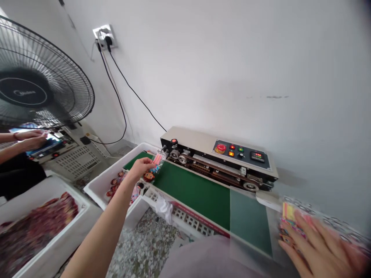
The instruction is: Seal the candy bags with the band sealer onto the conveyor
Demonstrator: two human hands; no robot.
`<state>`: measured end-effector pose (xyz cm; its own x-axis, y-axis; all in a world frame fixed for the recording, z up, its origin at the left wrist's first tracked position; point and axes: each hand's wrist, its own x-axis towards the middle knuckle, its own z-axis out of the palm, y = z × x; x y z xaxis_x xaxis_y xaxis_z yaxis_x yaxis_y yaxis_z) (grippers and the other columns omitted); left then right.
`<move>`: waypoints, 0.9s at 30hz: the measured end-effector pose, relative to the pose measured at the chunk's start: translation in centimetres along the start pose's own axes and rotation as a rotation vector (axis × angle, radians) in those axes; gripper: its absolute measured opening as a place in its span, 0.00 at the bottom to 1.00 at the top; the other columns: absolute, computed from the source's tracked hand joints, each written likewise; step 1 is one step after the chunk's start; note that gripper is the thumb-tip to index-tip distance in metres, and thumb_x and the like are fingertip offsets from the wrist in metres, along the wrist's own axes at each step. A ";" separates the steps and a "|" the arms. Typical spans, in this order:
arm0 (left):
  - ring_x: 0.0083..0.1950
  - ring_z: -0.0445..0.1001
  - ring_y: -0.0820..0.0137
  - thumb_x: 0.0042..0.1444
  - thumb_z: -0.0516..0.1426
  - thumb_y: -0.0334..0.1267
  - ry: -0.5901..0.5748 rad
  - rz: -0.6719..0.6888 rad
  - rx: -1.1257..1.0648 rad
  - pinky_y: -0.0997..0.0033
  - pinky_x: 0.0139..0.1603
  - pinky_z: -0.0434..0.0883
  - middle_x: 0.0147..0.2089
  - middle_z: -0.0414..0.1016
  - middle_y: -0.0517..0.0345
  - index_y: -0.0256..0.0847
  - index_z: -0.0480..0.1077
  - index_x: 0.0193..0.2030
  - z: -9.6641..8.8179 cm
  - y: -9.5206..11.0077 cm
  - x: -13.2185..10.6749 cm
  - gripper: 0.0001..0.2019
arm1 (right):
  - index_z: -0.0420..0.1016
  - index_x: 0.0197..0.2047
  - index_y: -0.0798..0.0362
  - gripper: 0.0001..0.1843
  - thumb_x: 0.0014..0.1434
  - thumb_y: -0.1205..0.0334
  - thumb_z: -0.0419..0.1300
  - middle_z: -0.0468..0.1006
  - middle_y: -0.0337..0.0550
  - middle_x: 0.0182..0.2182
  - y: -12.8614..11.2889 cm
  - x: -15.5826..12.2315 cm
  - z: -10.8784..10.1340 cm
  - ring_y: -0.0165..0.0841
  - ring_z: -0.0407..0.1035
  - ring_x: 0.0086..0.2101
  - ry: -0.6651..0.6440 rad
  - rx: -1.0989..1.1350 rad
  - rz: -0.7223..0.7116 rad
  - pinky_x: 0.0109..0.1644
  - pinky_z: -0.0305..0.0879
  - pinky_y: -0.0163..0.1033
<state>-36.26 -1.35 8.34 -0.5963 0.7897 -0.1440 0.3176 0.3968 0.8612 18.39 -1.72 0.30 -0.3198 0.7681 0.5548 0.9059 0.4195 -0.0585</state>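
Note:
My left hand (140, 168) pinches the edge of a small clear plastic packet (158, 160) at the left end of a green conveyor belt (191, 189). Inside the packet are pink and blue pieces, with a brown cartoon face at its lower end. Behind the belt stands a band sealing machine (203, 144) with a lit control panel. To the right, my right hand (315, 241) is blurred, fingers stretched out flat over another clear packet (290, 216) with yellow and pink pieces. More packets lie partly under that hand, too smeared to tell apart.
A white bin (97, 185) holding several packets stands at the belt's left end. Another white bin (58, 227) with reddish packets is nearer on the left. A fan (43, 85) stands behind it. Beyond, a co-worker's hands (31, 139) work at another machine. Cables hang from a wall socket (104, 36).

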 end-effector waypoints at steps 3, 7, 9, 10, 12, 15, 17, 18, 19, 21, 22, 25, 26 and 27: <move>0.28 0.71 0.72 0.37 0.68 0.50 -0.162 0.057 -0.127 0.74 0.29 0.67 0.27 0.73 0.62 0.40 0.69 0.29 2.7 0.5 -3.8 0.19 | 0.81 0.50 0.43 0.25 0.62 0.41 0.50 0.75 0.47 0.59 -3.7 2.1 -1.7 0.55 0.63 0.61 -0.149 0.126 0.028 0.66 0.52 0.67; 0.27 0.71 0.74 0.38 0.70 0.48 -0.493 0.085 -0.373 0.76 0.29 0.67 0.27 0.73 0.63 0.40 0.70 0.29 10.0 2.0 -8.8 0.19 | 0.76 0.56 0.46 0.24 0.64 0.46 0.51 0.78 0.49 0.55 -8.7 5.9 -2.8 0.45 0.71 0.54 -0.321 0.549 0.294 0.59 0.66 0.53; 0.26 0.69 0.75 0.39 0.70 0.46 -0.640 0.075 -0.464 0.78 0.28 0.65 0.26 0.72 0.64 0.39 0.69 0.28 14.2 2.9 -11.1 0.18 | 0.73 0.59 0.49 0.26 0.63 0.47 0.52 0.81 0.49 0.49 -9.8 7.7 -2.5 0.40 0.76 0.45 -0.359 0.726 0.438 0.49 0.71 0.46; 0.26 0.69 0.76 0.39 0.70 0.45 -0.693 0.075 -0.485 0.78 0.28 0.65 0.26 0.72 0.65 0.39 0.69 0.28 16.1 3.3 -12.1 0.17 | 0.72 0.59 0.50 0.26 0.62 0.48 0.52 0.82 0.46 0.44 -9.8 8.3 -2.3 0.38 0.76 0.40 -0.362 0.763 0.481 0.44 0.71 0.43; 0.26 0.69 0.76 0.41 0.69 0.44 -0.775 0.088 -0.499 0.77 0.28 0.65 0.26 0.72 0.65 0.39 0.69 0.29 19.6 4.0 -13.9 0.16 | 0.77 0.49 0.51 0.19 0.62 0.51 0.53 0.81 0.41 0.32 -8.9 9.3 -1.9 0.35 0.74 0.33 -0.382 0.742 0.508 0.36 0.67 0.38; 0.28 0.72 0.72 0.51 0.64 0.43 -0.812 0.203 -0.362 0.74 0.31 0.69 0.28 0.73 0.63 0.41 0.70 0.33 23.3 4.5 -15.8 0.10 | 0.77 0.35 0.50 0.12 0.61 0.58 0.53 0.78 0.37 0.26 -6.3 9.8 -1.9 0.32 0.71 0.29 -0.413 0.439 0.506 0.32 0.59 0.34; 0.35 0.76 0.67 0.57 0.59 0.38 -0.720 0.414 -0.134 0.69 0.37 0.73 0.35 0.77 0.58 0.42 0.72 0.42 24.7 4.8 -16.5 0.07 | 0.78 0.34 0.50 0.11 0.61 0.61 0.53 0.80 0.38 0.28 -4.5 10.0 -2.0 0.32 0.72 0.31 -0.420 0.231 0.521 0.32 0.56 0.35; 0.41 0.78 0.65 0.59 0.57 0.35 -0.650 0.554 -0.005 0.66 0.43 0.74 0.41 0.78 0.55 0.42 0.72 0.47 25.2 4.9 -16.7 0.10 | 0.78 0.34 0.49 0.11 0.61 0.62 0.53 0.80 0.39 0.30 -3.7 10.1 -2.1 0.33 0.72 0.32 -0.422 0.161 0.532 0.32 0.55 0.35; 0.49 0.77 0.62 0.60 0.55 0.33 -0.587 0.703 0.118 0.63 0.50 0.73 0.49 0.77 0.52 0.42 0.71 0.53 25.5 5.1 -16.8 0.14 | 0.78 0.34 0.49 0.11 0.60 0.64 0.53 0.81 0.41 0.30 -3.1 10.2 -2.0 0.35 0.72 0.32 -0.425 0.116 0.543 0.32 0.54 0.36; 0.64 0.69 0.59 0.63 0.54 0.32 -0.542 0.997 0.326 0.58 0.61 0.68 0.63 0.70 0.47 0.42 0.66 0.62 26.2 5.4 -16.9 0.20 | 0.79 0.34 0.49 0.12 0.60 0.65 0.53 0.81 0.44 0.31 -2.4 10.5 -1.7 0.37 0.73 0.34 -0.434 0.050 0.554 0.33 0.53 0.38; 0.69 0.62 0.58 0.65 0.53 0.34 -0.559 1.128 0.407 0.56 0.65 0.65 0.69 0.65 0.46 0.42 0.63 0.66 26.5 5.5 -16.8 0.23 | 0.79 0.34 0.49 0.12 0.60 0.66 0.53 0.82 0.45 0.32 -2.3 10.6 -1.4 0.38 0.73 0.34 -0.441 0.019 0.553 0.34 0.53 0.38; 0.77 0.47 0.59 0.69 0.49 0.44 -0.638 1.381 0.579 0.48 0.71 0.55 0.76 0.51 0.47 0.42 0.52 0.73 27.5 5.3 -16.5 0.28 | 0.80 0.37 0.48 0.13 0.62 0.66 0.53 0.82 0.45 0.33 -2.3 10.7 -0.9 0.38 0.74 0.36 -0.454 -0.042 0.535 0.36 0.54 0.39; 0.78 0.45 0.59 0.70 0.47 0.46 -0.638 1.409 0.615 0.45 0.73 0.51 0.77 0.48 0.48 0.42 0.50 0.74 27.8 5.0 -16.4 0.29 | 0.79 0.41 0.48 0.13 0.63 0.65 0.53 0.82 0.45 0.35 -2.3 10.6 -0.9 0.37 0.74 0.37 -0.453 -0.053 0.530 0.37 0.55 0.39; 0.78 0.44 0.60 0.71 0.45 0.48 -0.620 1.413 0.641 0.42 0.73 0.49 0.77 0.47 0.48 0.42 0.49 0.75 28.0 4.6 -16.5 0.29 | 0.79 0.44 0.48 0.14 0.64 0.65 0.52 0.82 0.45 0.38 -2.3 10.4 -1.0 0.38 0.74 0.38 -0.444 -0.065 0.521 0.38 0.56 0.39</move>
<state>-4.31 0.54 1.07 0.7160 0.6602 0.2270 0.6384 -0.7507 0.1699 13.26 4.86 7.02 0.0917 0.9930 0.0745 0.9827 -0.0782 -0.1677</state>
